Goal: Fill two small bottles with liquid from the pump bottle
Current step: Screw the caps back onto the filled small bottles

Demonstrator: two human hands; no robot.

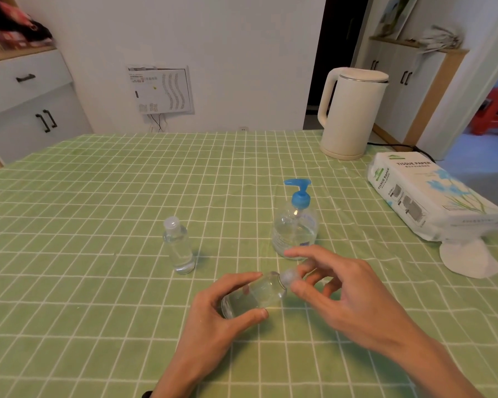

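Observation:
A clear pump bottle (pixel 295 229) with a blue pump head stands mid-table, partly full of clear liquid. To its left a small clear bottle (pixel 179 248) stands upright with its cap on. A second small clear bottle (pixel 259 291) is tilted nearly flat above the cloth; my left hand (pixel 213 320) grips its body between thumb and fingers. My right hand (pixel 334 285) pinches the cap at that bottle's neck, just in front of the pump bottle.
A green checked cloth (pixel 98 254) covers the table. A white kettle (pixel 351 113) stands at the back right. A tissue paper pack (pixel 429 196) lies at the right edge with a loose tissue (pixel 469 257) in front of it.

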